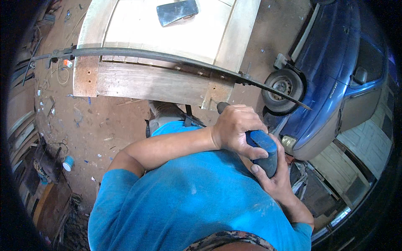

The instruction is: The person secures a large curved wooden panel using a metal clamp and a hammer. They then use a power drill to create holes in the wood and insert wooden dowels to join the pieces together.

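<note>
A: Where is the drill?

B: In front of the blue shirt, by the near right corner of the wooden frame, its dark nose pointing toward the wood.

A: And the hands?

B: The left hand is curled over the drill, thumb against the blue end. The right hand wraps that end from the right, some fingers hidden behind it.

A: Is the tip touching wood?

B: I can't tell; it isn't clear from here.

A: What could go wrong, then?

B: With both hands stacked on the drill, uneven pressure could tilt it, so the tip might skid and scar the corner. A sudden catch could also twist the wrists.

A: Anything else?

B: The metal bar lies across the frame, its right end jutting toward the car. A knock there could shift the joints. A hard jolt might also slide the dark block about and scratch the pale middle.
</note>
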Available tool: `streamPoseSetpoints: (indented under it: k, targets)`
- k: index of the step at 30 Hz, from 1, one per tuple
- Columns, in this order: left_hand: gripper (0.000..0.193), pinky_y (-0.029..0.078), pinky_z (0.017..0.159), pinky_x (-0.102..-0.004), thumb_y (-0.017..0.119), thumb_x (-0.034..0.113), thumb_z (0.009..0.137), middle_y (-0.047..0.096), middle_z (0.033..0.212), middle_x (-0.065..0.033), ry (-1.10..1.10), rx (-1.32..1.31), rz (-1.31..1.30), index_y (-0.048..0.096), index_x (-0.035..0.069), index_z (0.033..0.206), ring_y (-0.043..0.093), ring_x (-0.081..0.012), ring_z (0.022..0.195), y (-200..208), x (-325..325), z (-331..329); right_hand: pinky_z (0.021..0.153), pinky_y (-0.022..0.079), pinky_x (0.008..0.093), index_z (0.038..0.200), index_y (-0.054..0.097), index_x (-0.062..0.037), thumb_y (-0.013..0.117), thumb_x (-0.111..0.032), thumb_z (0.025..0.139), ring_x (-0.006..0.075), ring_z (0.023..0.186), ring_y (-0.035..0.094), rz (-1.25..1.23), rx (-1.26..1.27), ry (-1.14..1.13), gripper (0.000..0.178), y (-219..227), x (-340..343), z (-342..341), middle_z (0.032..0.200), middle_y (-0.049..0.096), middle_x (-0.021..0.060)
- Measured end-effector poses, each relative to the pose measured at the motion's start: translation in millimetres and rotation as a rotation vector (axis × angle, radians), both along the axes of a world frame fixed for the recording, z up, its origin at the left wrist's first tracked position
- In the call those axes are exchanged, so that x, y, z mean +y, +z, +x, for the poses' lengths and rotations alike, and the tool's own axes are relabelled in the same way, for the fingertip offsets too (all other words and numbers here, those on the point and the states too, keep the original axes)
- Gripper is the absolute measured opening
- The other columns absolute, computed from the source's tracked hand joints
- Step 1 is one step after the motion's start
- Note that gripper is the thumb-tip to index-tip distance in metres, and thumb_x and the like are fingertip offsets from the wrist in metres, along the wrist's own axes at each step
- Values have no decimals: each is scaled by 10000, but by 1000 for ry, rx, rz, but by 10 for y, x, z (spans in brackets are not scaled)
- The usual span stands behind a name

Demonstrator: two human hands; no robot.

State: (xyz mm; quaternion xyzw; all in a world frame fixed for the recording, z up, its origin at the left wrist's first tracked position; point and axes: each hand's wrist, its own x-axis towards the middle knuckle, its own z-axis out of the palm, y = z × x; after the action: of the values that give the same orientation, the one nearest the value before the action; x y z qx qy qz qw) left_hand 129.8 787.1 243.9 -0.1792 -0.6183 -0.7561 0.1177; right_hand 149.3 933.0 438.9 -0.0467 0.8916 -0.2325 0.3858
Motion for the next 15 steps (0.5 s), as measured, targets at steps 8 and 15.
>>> streamPoseSetpoints:
  k: [8,15]
  targets:
    - [573,533,648,-390,820,639,706,735,802,-79,-12,-9,10,767,92,867,697,-276,704,-34,-12,-23,1068,494,474,1573,269,-1,771,-259,925,399,1275,628,-7,2,4,859,-32,0,-24,1384,583,302]
    - [575,524,634,-400,812,638,716,730,791,-83,4,-17,35,765,84,864,687,-281,683,-93,5,-30,1073,491,475,1585,263,-13,764,-267,929,404,1284,623,5,-28,-26,863,-67,-19,-55,1403,581,296]
